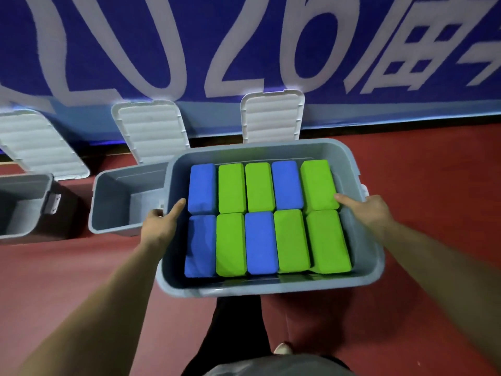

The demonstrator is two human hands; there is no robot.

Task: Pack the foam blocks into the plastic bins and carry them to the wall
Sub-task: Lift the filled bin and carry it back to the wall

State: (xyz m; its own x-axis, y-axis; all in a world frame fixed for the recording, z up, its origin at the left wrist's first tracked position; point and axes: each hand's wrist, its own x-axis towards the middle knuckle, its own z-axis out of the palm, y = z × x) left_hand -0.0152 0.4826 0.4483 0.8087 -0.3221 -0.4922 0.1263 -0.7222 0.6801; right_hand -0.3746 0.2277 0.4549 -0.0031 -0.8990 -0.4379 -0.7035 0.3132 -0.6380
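Both hands grip one grey plastic bin (271,286), held in the air in front of the person's body at the centre of the view. At 9 o'clock on the bin, the left hand (160,226) is closed over the short side's rim, its thumb pointing inward across the edge towards a blue block. At 3 o'clock, the right hand (371,210) clasps the opposite rim, its thumb lying on a green block; the fingers of both hands are hidden under the rim. Holding the two short ends probably keeps the load level and balanced. Inside lie the foam blocks (260,240), ten showing on top, four blue and six green, packed side by side in two rows of five, so they seem unlikely to slide. This bin looks fully packed and near the end of its carry. Beyond it, at 12 o'clock, is the wall (244,50), covered by a blue banner with large white characters. A white lid (272,118) leans against it, directly behind the carried bin. At 10 o'clock an empty grey bin (119,202) sits on the red floor (433,172) with its own lid (150,128) leaning behind it, just beside the carried bin's left end, which could bump it on the way down. A third bin (21,204) and another lid (38,145) are at 9 o'clock. Red flooring at 2 o'clock looks open.
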